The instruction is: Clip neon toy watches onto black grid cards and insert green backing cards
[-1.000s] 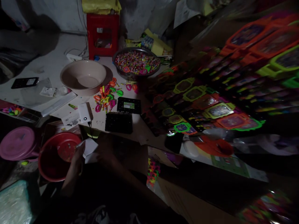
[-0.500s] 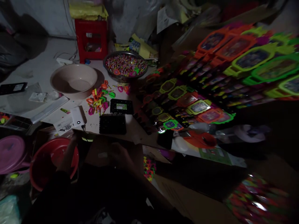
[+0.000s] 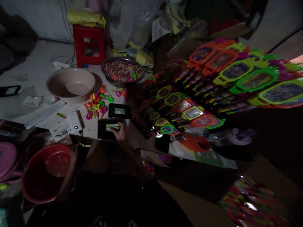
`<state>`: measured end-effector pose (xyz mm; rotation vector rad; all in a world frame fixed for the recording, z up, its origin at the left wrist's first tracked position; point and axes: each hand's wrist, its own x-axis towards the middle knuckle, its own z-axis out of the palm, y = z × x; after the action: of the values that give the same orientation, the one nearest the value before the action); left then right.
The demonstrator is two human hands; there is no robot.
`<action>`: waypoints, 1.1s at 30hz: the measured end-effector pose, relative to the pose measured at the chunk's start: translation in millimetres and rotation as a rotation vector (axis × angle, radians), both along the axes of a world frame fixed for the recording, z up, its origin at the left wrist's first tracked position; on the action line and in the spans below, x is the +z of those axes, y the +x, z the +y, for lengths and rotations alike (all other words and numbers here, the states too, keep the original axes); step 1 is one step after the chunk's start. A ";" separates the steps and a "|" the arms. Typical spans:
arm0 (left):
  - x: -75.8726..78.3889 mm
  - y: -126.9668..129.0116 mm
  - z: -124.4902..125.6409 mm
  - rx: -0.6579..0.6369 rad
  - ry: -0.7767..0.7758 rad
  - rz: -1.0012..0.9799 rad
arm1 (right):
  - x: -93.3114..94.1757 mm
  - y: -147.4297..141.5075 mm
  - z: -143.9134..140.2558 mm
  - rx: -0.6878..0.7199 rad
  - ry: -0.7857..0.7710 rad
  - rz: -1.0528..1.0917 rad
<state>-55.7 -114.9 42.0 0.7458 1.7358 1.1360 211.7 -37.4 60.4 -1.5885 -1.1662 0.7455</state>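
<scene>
— Well, where is the right hand (image 3: pixel 120 134)?

— Reaching out over the counter (image 3: pixel 42 105), its fingers curled down onto the near black tray (image 3: pixel 106 129), touching a small green-and-white piece (image 3: pixel 112 126) lying in it. Whether the fingers actually pinch that piece or only rest on it, I cannot tell; the light is too dim.

— And the left hand (image 3: pixel 75 155)?

— Low at the near left, beside the rim of the red basin (image 3: pixel 44 171). It is in shadow, so I cannot tell if it is spread or closed, or holding anything.

— How many black trays?

— Two, side by side: the near one under the hand, and a far black tray (image 3: pixel 119 111) just beyond it, with a green label showing.

— Bowls?

— One beige bowl (image 3: pixel 71 84) at the far left and one metal bowl (image 3: pixel 123 71) of small coloured bits to its right. Between them and the trays lies a loose heap of bright plastic rings (image 3: pixel 98 102), too jumbled to count.

— Anything else near?

— One white power bank (image 3: pixel 75 120) left of the trays, and rows of carded toys (image 3: pixel 194 107) fanning off to the right.
</scene>
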 end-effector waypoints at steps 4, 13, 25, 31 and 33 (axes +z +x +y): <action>-27.5 2.9 -21.7 -0.048 -0.050 0.124 | -10.5 -2.5 2.8 -0.013 0.002 -0.036; -32.3 22.9 -40.5 -0.252 0.001 0.313 | -13.6 2.3 -2.1 0.019 0.030 -0.140; 23.2 70.7 3.7 -0.660 0.356 0.714 | -6.4 -6.0 -6.5 0.083 -0.021 -0.500; 24.2 119.6 39.1 -0.875 0.550 1.158 | 3.9 -5.7 -14.5 0.090 -0.012 -0.798; 17.1 125.1 40.7 -0.900 0.495 1.218 | 3.1 -2.0 -14.3 0.059 0.017 -0.801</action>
<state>69.4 -74.2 59.1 2.5770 1.5647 0.3956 209.7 -51.6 63.5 -1.9064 -1.7753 0.1024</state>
